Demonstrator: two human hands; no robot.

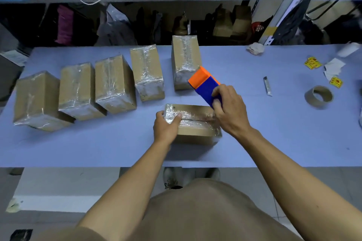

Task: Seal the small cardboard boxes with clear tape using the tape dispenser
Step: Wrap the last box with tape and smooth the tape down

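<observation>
Your left hand (166,128) grips the left end of the small cardboard box (193,123), thumb curled over its glossy, crinkled clear tape. Your right hand (228,112) clasps the blue-and-orange plastic tape dispenser (204,84) at the box's right end (apparently touching the lid). Five taped boxes (115,84) stand beyond and left of it; a brown tape roll (319,97) lies far right.
</observation>
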